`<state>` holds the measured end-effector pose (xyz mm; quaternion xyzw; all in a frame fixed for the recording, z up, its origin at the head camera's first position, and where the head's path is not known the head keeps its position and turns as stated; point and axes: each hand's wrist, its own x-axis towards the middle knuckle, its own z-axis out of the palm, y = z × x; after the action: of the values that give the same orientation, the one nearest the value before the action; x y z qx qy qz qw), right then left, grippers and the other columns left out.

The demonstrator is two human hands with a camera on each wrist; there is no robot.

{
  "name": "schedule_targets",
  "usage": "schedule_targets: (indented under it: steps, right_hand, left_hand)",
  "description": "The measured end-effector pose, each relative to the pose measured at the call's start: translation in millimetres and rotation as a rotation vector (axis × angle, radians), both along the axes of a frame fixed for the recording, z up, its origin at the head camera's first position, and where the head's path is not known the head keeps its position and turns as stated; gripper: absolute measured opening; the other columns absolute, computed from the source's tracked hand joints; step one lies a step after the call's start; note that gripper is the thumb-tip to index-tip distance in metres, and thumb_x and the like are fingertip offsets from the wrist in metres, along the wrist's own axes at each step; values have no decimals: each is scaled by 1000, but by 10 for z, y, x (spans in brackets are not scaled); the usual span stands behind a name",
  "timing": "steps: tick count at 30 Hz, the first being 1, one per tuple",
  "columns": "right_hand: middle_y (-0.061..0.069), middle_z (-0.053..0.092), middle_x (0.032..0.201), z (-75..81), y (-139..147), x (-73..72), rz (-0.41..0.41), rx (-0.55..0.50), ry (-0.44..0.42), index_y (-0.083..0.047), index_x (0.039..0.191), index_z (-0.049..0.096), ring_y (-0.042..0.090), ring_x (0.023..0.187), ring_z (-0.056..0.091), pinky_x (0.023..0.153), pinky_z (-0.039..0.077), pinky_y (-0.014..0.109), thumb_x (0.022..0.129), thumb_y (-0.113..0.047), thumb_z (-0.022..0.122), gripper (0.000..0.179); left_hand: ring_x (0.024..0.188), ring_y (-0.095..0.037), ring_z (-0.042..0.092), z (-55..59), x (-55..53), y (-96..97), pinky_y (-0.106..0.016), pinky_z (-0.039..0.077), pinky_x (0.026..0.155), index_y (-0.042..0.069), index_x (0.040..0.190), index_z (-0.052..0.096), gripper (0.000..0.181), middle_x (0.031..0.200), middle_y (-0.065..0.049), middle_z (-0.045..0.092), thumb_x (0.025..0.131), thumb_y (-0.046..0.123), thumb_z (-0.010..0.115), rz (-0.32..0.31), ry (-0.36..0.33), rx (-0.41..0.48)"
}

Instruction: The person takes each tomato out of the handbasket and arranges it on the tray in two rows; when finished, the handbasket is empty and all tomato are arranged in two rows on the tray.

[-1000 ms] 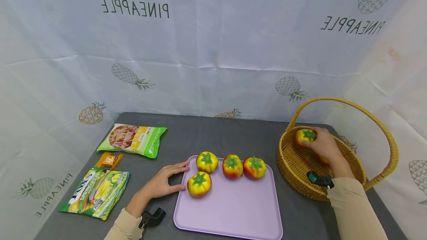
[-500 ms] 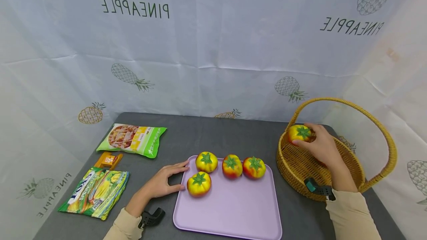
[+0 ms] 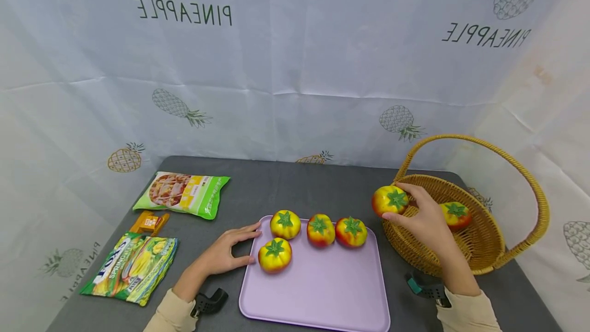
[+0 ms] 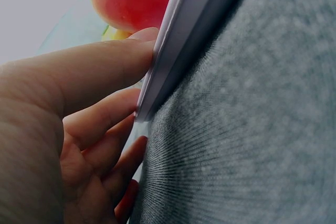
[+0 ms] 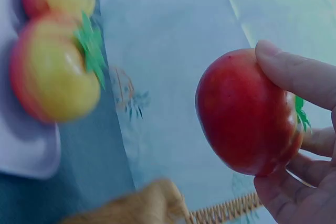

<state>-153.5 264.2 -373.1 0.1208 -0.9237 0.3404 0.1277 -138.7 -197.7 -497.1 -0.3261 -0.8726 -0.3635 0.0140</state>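
My right hand holds a red-and-yellow persimmon with a green leafy top between thumb and fingers, just above the basket's left rim. In the right wrist view, the held persimmon shows its smooth red underside. Another persimmon lies inside the wicker basket. On the lilac tray sit several more, three along its far edge and one persimmon nearer at the left. My left hand touches the tray's left edge with extended fingers; the left wrist view shows its thumb against the rim.
At the left of the dark grey table lie a green-and-white food packet, a small orange packet and a green-yellow Fox's bag. The basket's tall handle arches up at the right. A pineapple-print cloth hangs behind.
My right hand has lifted the persimmon out of the basket and carried it left over the rim. The persimmon still in the basket now shows clearly. My left hand stays at the tray edge.
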Motion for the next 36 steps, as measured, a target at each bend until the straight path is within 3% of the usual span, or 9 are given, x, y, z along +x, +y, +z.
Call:
schedule_targets:
  steps: [3,10,16,25,36]
  right_hand:
    - [10,53,124,-70,-110,74,25,-6,32,-7,132,52,20,101,52,80,40,9,74,-29,81,68]
    - [5,55,124,-259,-382,249,82,12,23,-12,131,53,18,101,56,80,51,33,71,-32,83,69]
    - [1,55,126,-430,-624,390,152,-20,2,-14,130,55,16,105,56,81,52,39,69,-39,83,71]
    - [-5,55,126,-671,-920,550,272,-8,9,-13,127,56,11,114,52,93,48,37,66,-43,83,74]
    - [-6,54,123,-803,-1145,667,305,41,-18,-9,125,58,10,112,52,95,47,38,66,-42,84,73]
  left_hand:
    - [132,-29,45,4,3,4,-57,38,99,16,131,58,55,145,-6,46,82,36,72,1,0,2]
    - [132,-28,45,12,8,7,-57,37,100,16,131,58,55,145,-5,46,81,35,72,3,-4,2]
    - [132,-28,45,16,12,7,-57,36,100,16,131,58,55,145,-5,46,81,36,72,10,-6,-1]
    - [132,-28,45,2,5,6,-56,37,100,16,131,58,55,145,-6,47,81,35,72,3,2,1]
    - [132,-29,46,2,7,5,-56,37,100,17,131,58,55,145,-5,47,81,36,72,11,-6,-1]
